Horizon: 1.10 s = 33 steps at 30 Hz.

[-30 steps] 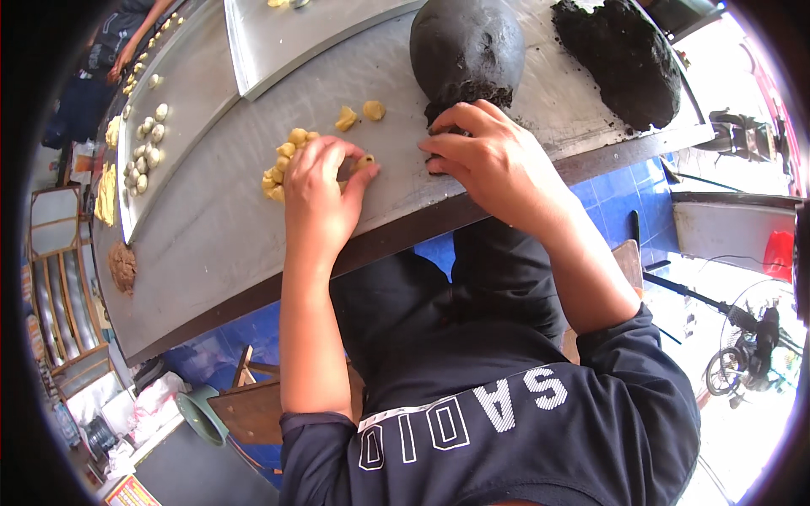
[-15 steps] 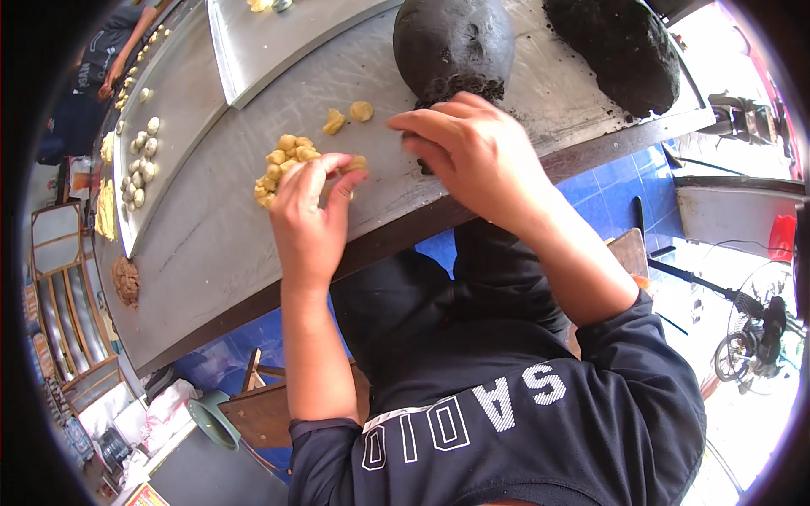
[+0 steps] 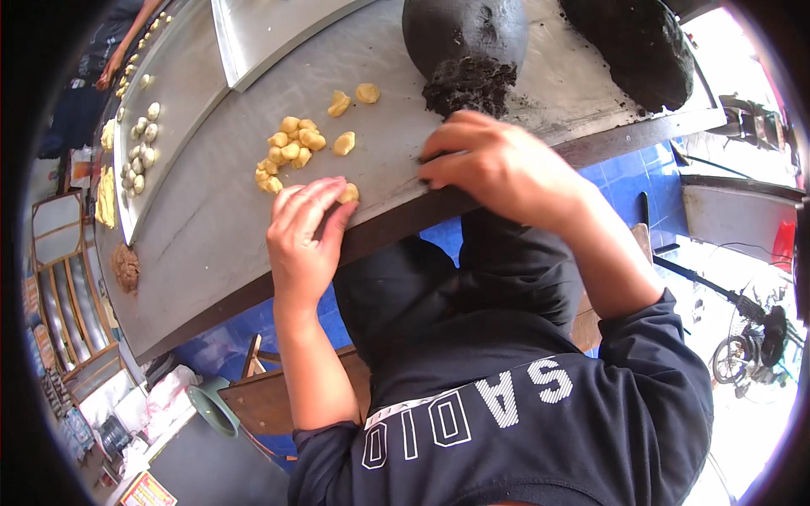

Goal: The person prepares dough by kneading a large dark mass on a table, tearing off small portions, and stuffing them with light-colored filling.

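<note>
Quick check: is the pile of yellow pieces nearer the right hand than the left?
No, the pile of yellow pieces lies just beyond the left hand, while the right hand is by the rounded black lump.

Black dough mass (image 3: 464, 35): smooth rounded body, torn crumbly near end; small yellow dough ball (image 3: 349, 194) (pinched, partly hidden): well apart, lower left of the black dough mass

Washed-out glare toward the right
</note>
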Available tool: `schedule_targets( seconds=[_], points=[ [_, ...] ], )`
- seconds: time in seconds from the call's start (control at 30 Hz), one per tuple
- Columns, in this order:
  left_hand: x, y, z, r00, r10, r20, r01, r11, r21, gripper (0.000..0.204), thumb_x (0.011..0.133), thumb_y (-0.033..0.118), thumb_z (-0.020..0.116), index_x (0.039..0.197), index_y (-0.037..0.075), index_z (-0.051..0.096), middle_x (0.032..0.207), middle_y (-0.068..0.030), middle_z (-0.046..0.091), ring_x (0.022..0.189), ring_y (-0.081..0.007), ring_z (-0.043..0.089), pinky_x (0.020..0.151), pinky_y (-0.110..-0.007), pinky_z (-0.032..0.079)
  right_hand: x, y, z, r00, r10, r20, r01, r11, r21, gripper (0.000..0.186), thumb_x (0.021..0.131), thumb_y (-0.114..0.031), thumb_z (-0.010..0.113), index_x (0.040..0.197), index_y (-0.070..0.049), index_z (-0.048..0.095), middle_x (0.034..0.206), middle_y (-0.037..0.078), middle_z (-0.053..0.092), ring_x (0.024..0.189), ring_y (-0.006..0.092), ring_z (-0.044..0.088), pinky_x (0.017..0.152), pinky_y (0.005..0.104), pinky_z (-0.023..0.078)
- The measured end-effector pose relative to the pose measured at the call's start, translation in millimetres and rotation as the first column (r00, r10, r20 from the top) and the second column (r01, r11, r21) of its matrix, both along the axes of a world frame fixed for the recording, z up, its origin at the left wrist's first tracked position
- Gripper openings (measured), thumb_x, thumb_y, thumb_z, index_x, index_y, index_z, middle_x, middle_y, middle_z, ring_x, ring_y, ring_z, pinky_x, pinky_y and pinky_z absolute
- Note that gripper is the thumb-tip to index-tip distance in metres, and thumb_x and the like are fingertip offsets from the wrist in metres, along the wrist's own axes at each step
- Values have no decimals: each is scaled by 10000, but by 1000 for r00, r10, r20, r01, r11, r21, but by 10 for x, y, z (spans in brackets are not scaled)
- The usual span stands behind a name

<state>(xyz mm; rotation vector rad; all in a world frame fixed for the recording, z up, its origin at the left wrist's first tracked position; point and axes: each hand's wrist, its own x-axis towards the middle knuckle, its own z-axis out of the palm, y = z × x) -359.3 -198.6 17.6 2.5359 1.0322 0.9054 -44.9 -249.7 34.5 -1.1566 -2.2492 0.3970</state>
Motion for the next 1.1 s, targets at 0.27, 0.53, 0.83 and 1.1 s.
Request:
schedule_targets(
  seconds=[0.27, 0.53, 0.83, 1.1],
  points=[
    [48, -63, -96, 998, 51, -23, -49, 994, 93, 414, 836, 21, 946, 1231, 73, 836, 1113, -70, 843, 991, -296, 750, 869, -410, 608, 156, -102, -130, 960, -261, -97, 266, 963, 42, 212, 907, -161, 878, 1085, -56, 830, 1153, 75, 757, 1108, 326, 714, 974, 450, 606],
    [172, 35, 438, 852, 25, -523, -21, 1000, 15, 229, 1019, 337, 834, 1120, 144, 905, 1430, -86, 738, 1410, -318, 601, 1220, -484, 385, 144, -165, -228, 905, -425, -12, 421, 892, 163, 176, 937, -144, 817, 1087, -52, 808, 1158, 99, 735, 1101, 318, 718, 957, 431, 614],
    [1108, 689, -73, 997, -57, 58, 21, 869, 494, 313, 1122, 208, 673, 828, 102, 690, 796, -16, 685, 778, -234, 644, 900, -387, 429, 103, -104, -131, 905, -403, -132, 418, 901, 118, 182, 910, -151, 845, 989, -87, 694, 1037, 91, 688, 1027, 330, 709, 889, 455, 605],
    [1127, 596, -146, 999, -30, 21, 16, 878, 478, 314, 1090, 231, 728, 799, 121, 686, 785, -19, 698, 767, -243, 642, 914, -400, 426, 124, -131, -234, 907, -421, 8, 409, 885, 222, 122, 906, -122, 746, 1015, -77, 716, 1082, 100, 697, 1091, 330, 698, 907, 443, 612]
  ],
)
